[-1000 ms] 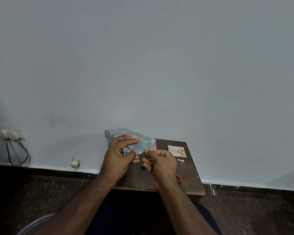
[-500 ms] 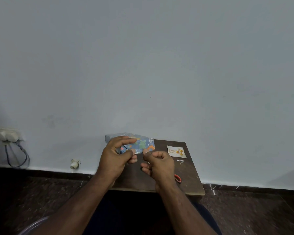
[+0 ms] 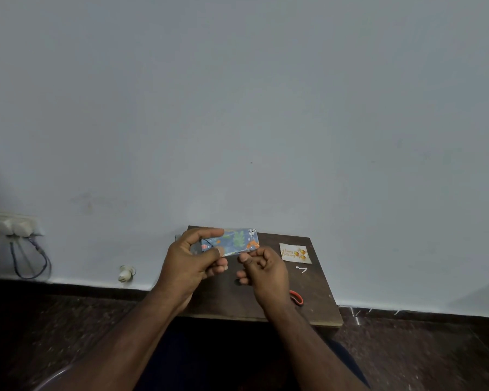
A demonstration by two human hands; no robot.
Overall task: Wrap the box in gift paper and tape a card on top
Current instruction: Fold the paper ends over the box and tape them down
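Observation:
A small box wrapped in blue patterned gift paper (image 3: 237, 240) is held above the far left part of a small brown table (image 3: 319, 306). My left hand (image 3: 191, 262) grips its left end, thumb on the front face and fingers over the top. My right hand (image 3: 263, 268) is just right of it with curled fingers, its thumb and forefinger at the box's lower right edge; whether they pinch anything is unclear. A white birthday card (image 3: 294, 252) with gold print lies flat on the table to the right.
A small white scrap (image 3: 302, 268) lies below the card. A red-handled tool (image 3: 297, 297) shows partly behind my right wrist. The table stands against a pale wall. A wall socket with cables (image 3: 16, 225) sits at far left, and dark floor surrounds the table.
The box has turned so its long patterned face looks toward me and has shifted slightly right. My right hand has moved a little to the right, staying at the box's right end.

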